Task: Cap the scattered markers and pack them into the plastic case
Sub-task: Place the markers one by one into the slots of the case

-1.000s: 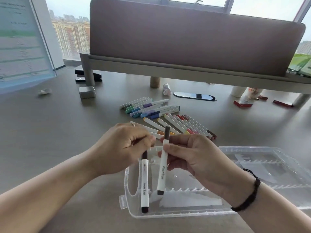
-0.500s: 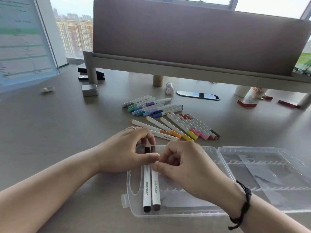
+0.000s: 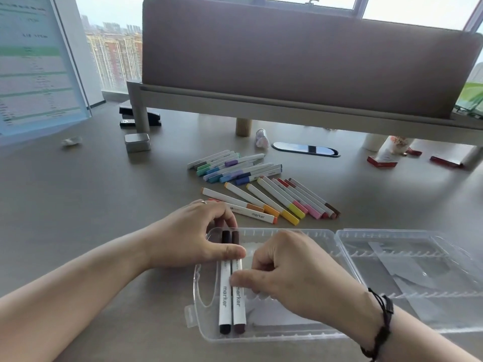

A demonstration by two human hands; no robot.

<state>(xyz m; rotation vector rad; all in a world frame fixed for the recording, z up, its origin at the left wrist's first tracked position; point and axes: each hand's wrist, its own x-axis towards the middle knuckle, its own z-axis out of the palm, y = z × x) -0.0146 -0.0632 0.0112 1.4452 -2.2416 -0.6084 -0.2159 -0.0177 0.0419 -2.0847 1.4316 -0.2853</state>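
Fingers of the right hand (image 3: 295, 273) curl inward, its thumb pressing on the brown-capped marker (image 3: 238, 296); the left hand (image 3: 193, 237) bends its fingers over the markers' far caps, thumb laid across both barrels. That marker lies touching a black-capped marker (image 3: 225, 296) side by side at the left end of the open plastic case (image 3: 274, 333), near the desk's front edge. The case's lid (image 3: 418, 273) lies flat to the right. Farther off, warm-coloured markers (image 3: 277, 202) lie in a loose row on the desk (image 3: 91, 205), with cool-coloured markers (image 3: 235, 168) beyond them. A small metal tin (image 3: 137, 142) sits far left.
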